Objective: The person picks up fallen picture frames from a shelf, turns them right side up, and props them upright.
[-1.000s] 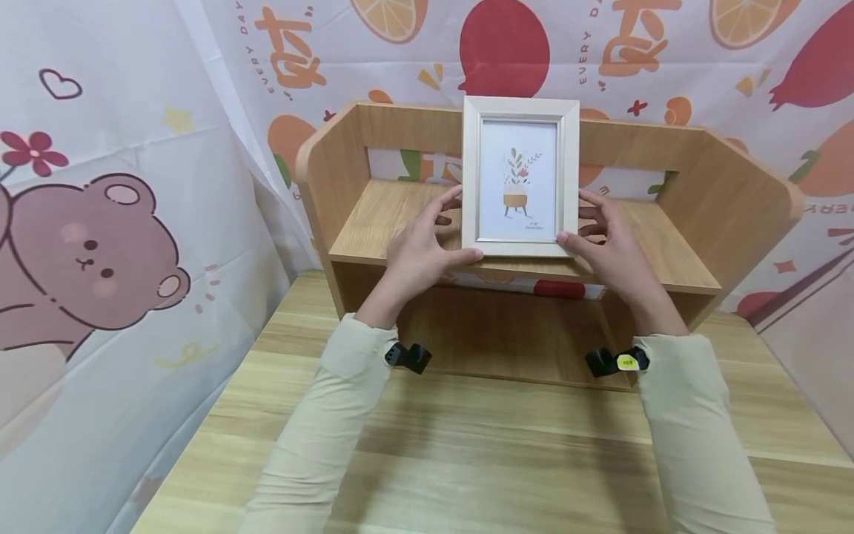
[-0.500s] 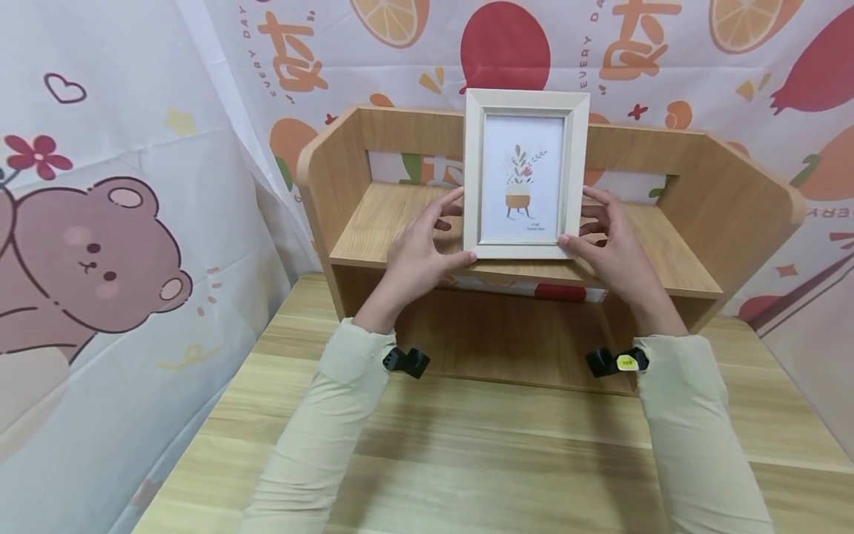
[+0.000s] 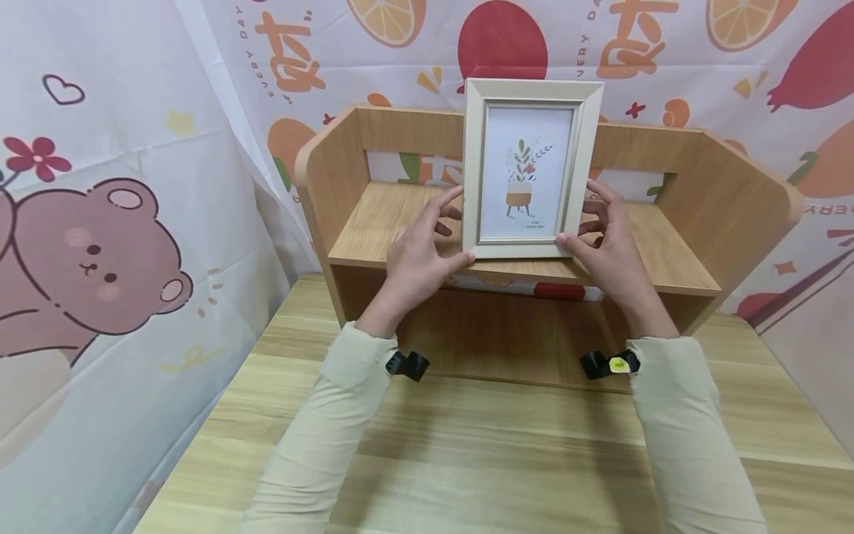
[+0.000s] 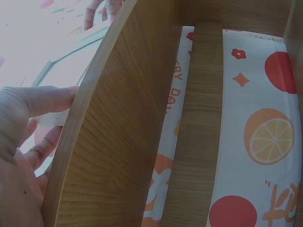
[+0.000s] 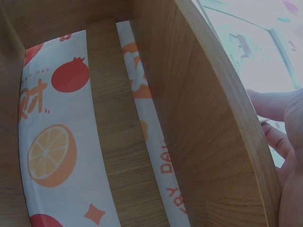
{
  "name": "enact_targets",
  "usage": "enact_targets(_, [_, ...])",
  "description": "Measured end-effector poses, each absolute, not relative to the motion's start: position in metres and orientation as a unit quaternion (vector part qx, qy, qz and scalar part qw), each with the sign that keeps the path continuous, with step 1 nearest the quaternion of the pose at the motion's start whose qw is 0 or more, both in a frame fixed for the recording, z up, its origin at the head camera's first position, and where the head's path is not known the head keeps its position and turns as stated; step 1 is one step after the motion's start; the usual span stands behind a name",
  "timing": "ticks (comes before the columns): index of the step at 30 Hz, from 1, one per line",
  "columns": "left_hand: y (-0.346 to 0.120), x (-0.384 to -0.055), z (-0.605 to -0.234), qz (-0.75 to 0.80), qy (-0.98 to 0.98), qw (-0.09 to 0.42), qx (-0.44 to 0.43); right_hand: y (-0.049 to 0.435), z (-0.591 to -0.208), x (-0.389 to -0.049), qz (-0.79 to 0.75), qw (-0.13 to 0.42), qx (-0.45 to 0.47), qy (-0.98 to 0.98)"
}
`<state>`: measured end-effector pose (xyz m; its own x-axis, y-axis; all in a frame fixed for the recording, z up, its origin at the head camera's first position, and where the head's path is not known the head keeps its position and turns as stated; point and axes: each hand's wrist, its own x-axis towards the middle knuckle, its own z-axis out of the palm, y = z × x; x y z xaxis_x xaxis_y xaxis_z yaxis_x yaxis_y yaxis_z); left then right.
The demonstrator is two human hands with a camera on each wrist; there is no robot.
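Note:
A cream picture frame (image 3: 527,174) with a potted-plant print stands near the front edge of the upper shelf (image 3: 394,211), its face toward me. My left hand (image 3: 419,252) holds it at the lower left, thumb at the bottom corner and fingers along the side. On the other side my right hand (image 3: 615,248) grips the lower right, thumb on the front and fingers reaching round the edge. The left wrist view catches the left hand (image 4: 28,123) beside the shelf board's edge, with part of the frame behind. Fingers of the right hand (image 5: 284,127) show in the right wrist view.
The wooden desktop shelf has raised side panels (image 3: 747,200), a slotted back and a lower compartment (image 3: 507,334). It stands on a wood-grain table (image 3: 507,452). A fruit-print cloth (image 3: 400,67) hangs behind, and a bear-print cloth (image 3: 220,185) hangs at the left.
The picture frame's top has moved up and to the right, and its right side has come nearer to me. Both hands stay on it; the right has shifted slightly with it.

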<state>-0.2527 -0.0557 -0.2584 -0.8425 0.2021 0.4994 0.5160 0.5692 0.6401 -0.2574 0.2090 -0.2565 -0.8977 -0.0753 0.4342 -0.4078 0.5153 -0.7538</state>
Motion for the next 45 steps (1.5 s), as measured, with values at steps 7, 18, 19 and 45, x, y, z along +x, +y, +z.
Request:
enact_targets(7, [-0.06, -0.253, -0.261, -0.411, -0.862, 0.187, -0.23, 0.21, -0.258, -0.255, 0.476, 0.171, 0.147, -0.85])
enact_targets(18, [-0.062, -0.251, -0.262, -0.399, -0.866, 0.188, -0.236, 0.209, -0.26, -0.255, 0.475, 0.189, 0.144, -0.848])
enact_targets(19, [-0.062, -0.251, -0.262, -0.396, -0.867, 0.191, -0.237, 0.209, -0.261, -0.255, 0.475, 0.191, 0.144, -0.847])
enact_targets(45, [-0.063, -0.249, -0.269, -0.382, -0.856, 0.228, -0.262, 0.205, -0.266, -0.248, 0.44, 0.225, 0.116, -0.862])
